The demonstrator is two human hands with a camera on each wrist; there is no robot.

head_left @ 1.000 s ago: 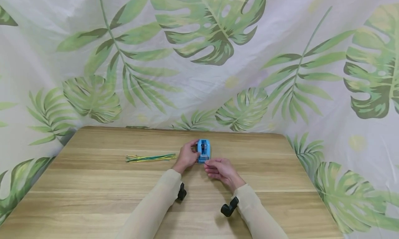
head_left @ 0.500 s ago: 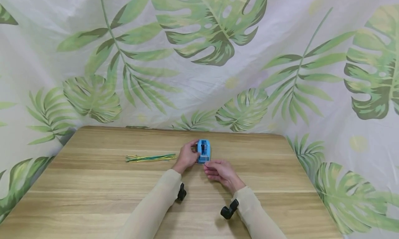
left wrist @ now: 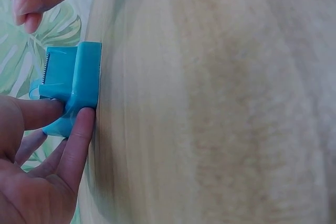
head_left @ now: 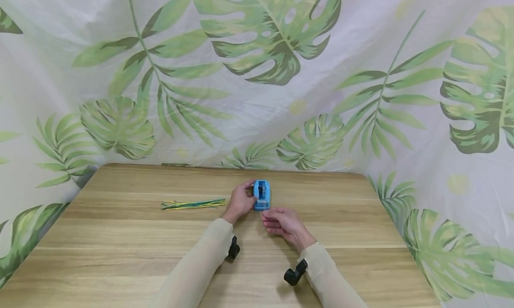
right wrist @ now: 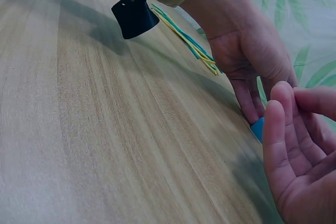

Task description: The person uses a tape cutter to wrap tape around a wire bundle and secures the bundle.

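A blue tape dispenser (head_left: 262, 208) stands on the table near its far edge. My left hand (head_left: 241, 203) holds it from the left side, thumb and fingers spread round the body (left wrist: 88, 74) in the left wrist view. Its toothed cutting edge (left wrist: 45, 66) faces my right hand (head_left: 287, 223). Just in front of the dispenser, the right thumb and fingertip are pinched together, as the right wrist view shows on the same hand (right wrist: 302, 156). They appear to pinch the end of the clear tape, which is barely visible. The other right fingers are loosely bent.
Left of the dispenser lies a loose bundle of green and yellow twist ties (head_left: 193, 204). The wooden table (head_left: 120, 254) ends at a leaf-patterned curtain (head_left: 257, 98). A black wrist mount (head_left: 295, 273) juts from the right sleeve, with another mount (head_left: 234, 247) on the left.
My right hand has drawn slightly back from the dispenser, toward me, still pinching. The left hand and the dispenser stay in place.
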